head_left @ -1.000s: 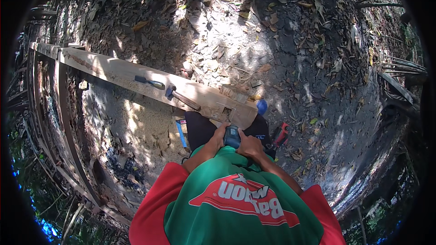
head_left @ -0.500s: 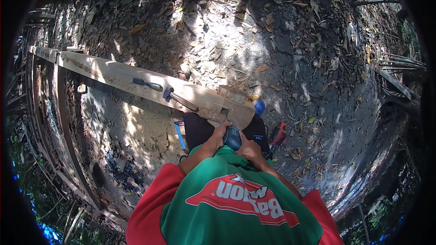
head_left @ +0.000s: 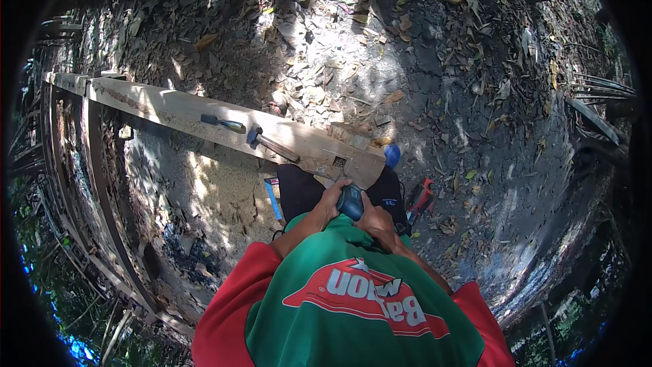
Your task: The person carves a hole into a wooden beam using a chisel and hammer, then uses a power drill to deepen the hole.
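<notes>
Both of my hands are around a dark teal power tool (head_left: pixel 350 202), held close to my body at the near end of a long wooden beam (head_left: pixel 163 105). My left hand (head_left: pixel 330 200) grips its left side, fingers closed. On the other side my right hand (head_left: pixel 373 219) is wrapped against it. The tool's front end and exact kind are hard to make out from above. Just beyond the hands, a square hole (head_left: pixel 339 162) is cut into the beam's top face. A hammer (head_left: pixel 277 148) with a wooden handle lies on the beam, and left of it a chisel (head_left: pixel 223 123).
A red and black tool (head_left: pixel 422 200) lies on the ground to my right. By the beam's end is a round blue object (head_left: pixel 392 155). A blue strip-like thing (head_left: pixel 273 199) lies left of my legs. Wooden rails (head_left: pixel 95 156) stand at far left; leaves and wood chips cover the ground.
The view has shifted slightly, so the beam and tools appear a little further right. Both hands keep hold of the power tool, with almost no other movement.
</notes>
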`<action>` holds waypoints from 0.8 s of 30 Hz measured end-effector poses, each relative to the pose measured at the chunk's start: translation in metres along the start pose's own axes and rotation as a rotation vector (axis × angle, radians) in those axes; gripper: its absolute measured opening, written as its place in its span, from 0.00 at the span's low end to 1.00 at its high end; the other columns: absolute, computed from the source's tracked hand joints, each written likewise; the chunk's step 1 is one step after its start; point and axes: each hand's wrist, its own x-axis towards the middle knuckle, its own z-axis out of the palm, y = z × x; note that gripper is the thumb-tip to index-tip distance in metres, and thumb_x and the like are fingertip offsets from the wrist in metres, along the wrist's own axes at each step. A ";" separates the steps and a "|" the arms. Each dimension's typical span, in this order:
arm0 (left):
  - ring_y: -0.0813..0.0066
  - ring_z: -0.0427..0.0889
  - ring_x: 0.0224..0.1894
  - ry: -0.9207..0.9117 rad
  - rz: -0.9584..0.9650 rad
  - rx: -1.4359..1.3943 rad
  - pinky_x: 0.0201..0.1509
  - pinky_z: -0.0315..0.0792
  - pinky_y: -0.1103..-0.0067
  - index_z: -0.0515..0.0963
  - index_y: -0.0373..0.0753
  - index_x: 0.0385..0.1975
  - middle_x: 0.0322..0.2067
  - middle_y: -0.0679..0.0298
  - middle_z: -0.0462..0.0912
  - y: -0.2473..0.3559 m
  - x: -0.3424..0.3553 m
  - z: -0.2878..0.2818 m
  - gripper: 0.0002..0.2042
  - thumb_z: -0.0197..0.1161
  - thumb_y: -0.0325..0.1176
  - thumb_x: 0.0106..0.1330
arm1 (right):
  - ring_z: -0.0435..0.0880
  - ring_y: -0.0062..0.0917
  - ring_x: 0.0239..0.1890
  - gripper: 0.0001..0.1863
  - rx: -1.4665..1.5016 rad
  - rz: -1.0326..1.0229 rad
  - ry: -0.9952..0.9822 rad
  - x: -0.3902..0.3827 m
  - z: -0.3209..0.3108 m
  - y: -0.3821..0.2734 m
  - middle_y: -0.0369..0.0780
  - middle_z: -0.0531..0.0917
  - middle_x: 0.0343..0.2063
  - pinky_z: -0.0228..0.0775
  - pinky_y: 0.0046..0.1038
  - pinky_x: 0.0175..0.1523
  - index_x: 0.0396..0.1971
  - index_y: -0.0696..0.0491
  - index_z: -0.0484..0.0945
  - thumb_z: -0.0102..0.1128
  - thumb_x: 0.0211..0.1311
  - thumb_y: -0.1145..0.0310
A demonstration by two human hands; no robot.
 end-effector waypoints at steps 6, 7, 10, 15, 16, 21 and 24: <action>0.69 0.82 0.24 0.043 -0.004 0.031 0.35 0.80 0.70 0.77 0.39 0.33 0.25 0.63 0.82 0.000 0.002 0.000 0.11 0.63 0.40 0.61 | 0.84 0.49 0.39 0.52 0.032 -0.016 0.041 -0.003 0.001 -0.001 0.55 0.84 0.34 0.75 0.43 0.47 0.69 0.53 0.53 0.69 0.41 0.60; 0.69 0.82 0.25 0.016 -0.013 0.023 0.35 0.80 0.71 0.77 0.39 0.33 0.25 0.63 0.82 0.000 0.002 0.000 0.11 0.63 0.40 0.61 | 0.84 0.49 0.39 0.52 0.032 -0.015 0.042 -0.003 0.001 0.000 0.55 0.84 0.34 0.75 0.43 0.47 0.69 0.53 0.53 0.69 0.41 0.60; 0.69 0.82 0.25 -0.001 0.001 0.019 0.35 0.80 0.71 0.77 0.39 0.33 0.25 0.63 0.82 0.002 0.003 -0.001 0.11 0.63 0.40 0.60 | 0.84 0.49 0.40 0.53 0.024 -0.004 0.013 0.001 -0.001 0.000 0.55 0.83 0.35 0.75 0.43 0.47 0.69 0.52 0.52 0.70 0.41 0.59; 0.69 0.82 0.25 0.008 0.004 0.025 0.35 0.80 0.70 0.77 0.40 0.33 0.25 0.64 0.82 0.003 0.005 -0.002 0.11 0.64 0.40 0.59 | 0.84 0.49 0.41 0.54 -0.006 0.010 -0.030 0.007 0.000 0.001 0.56 0.83 0.36 0.75 0.43 0.49 0.70 0.51 0.50 0.71 0.42 0.57; 0.69 0.82 0.25 0.012 -0.003 0.032 0.35 0.79 0.70 0.77 0.41 0.34 0.25 0.64 0.81 0.004 0.004 0.000 0.11 0.65 0.40 0.58 | 0.84 0.49 0.41 0.54 -0.003 0.010 -0.026 0.007 0.000 0.002 0.56 0.83 0.37 0.75 0.43 0.49 0.70 0.51 0.50 0.71 0.42 0.57; 0.68 0.82 0.25 0.000 0.028 0.026 0.35 0.80 0.69 0.76 0.40 0.35 0.26 0.64 0.81 0.004 0.003 -0.002 0.12 0.65 0.40 0.58 | 0.84 0.48 0.42 0.55 -0.023 0.024 -0.045 0.008 0.003 -0.001 0.55 0.83 0.39 0.75 0.43 0.50 0.70 0.50 0.49 0.72 0.41 0.56; 0.68 0.82 0.26 0.015 0.008 0.037 0.35 0.80 0.68 0.76 0.40 0.35 0.26 0.63 0.81 0.006 0.001 -0.002 0.13 0.65 0.41 0.58 | 0.84 0.48 0.43 0.56 -0.044 0.050 -0.060 0.009 0.004 -0.005 0.55 0.83 0.40 0.75 0.43 0.50 0.70 0.50 0.49 0.72 0.41 0.56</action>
